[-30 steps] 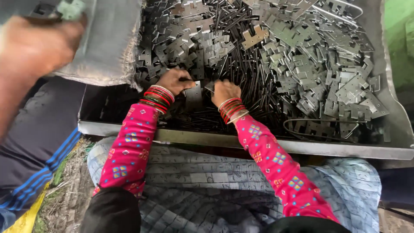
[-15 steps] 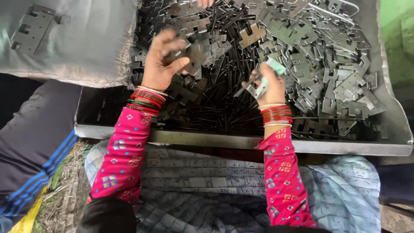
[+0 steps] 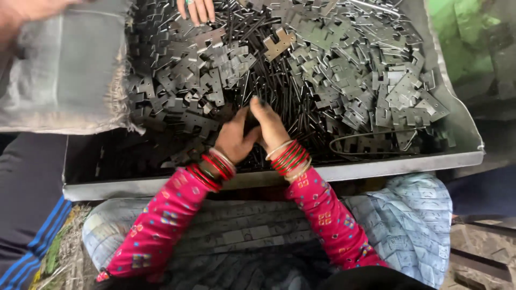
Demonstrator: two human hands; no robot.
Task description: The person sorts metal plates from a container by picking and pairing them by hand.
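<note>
In the near middle of the metal tray [image 3: 376,164], the left hand [image 3: 234,140] and the right hand [image 3: 270,124] sit pressed side by side, fingers curled down into a bed of thin dark rods [image 3: 279,88]. Whether either hand actually pinches a rod or plate I cannot tell; the fingertips are buried. Red and green bangles [image 3: 289,157] ring both wrists above bright pink patterned sleeves [image 3: 161,220].

This looks like picking and sorting: the hands work through the rods, and a clean pick would call for separating one piece from the tangle.

Around them lie heaps of flat stamped plates [image 3: 344,70], grey, notched and holed, dull and sharp-edged. A wire loop [image 3: 365,140] rests at the right. Another person's fingers [image 3: 196,9] reach in at the far edge, and a coarse grey sack [image 3: 64,70] drapes the tray's left corner.
</note>
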